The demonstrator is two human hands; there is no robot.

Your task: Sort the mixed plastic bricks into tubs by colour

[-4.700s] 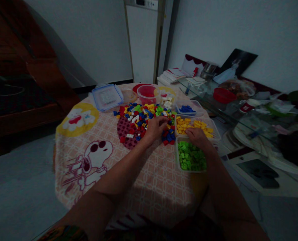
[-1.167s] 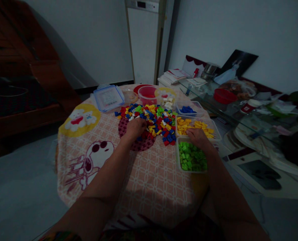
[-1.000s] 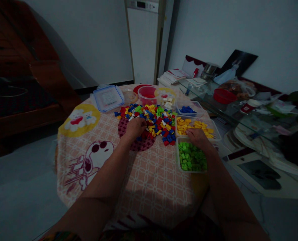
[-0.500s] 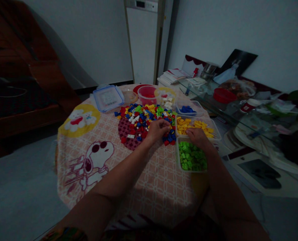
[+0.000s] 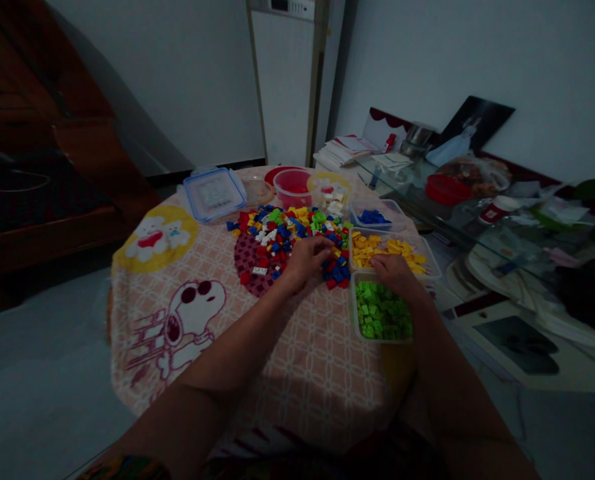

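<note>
Bricks (image 5: pixel 297 230) heap the tabletop (image 5: pixel 317 350) around my curled left hand (image 5: pixel 305 259); my bent right hand (image 5: pixel 396 273) overhangs the tub (image 5: pixel 431 267) of yellow bricks (image 5: pixel 402 249), seemingly set close for reach. I cannot tell whether either grips anything.

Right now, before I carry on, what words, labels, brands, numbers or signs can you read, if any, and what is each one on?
No text can be read.
Blue-rimmed lid: pale markings, too blurred.
White brick: dark marks, too small to tell if they are letters.
Red-and-white cup: mark on the red part, too small.
Tall white unit: dark panel at top, nothing legible.
Paper stack: no legible print.
</note>
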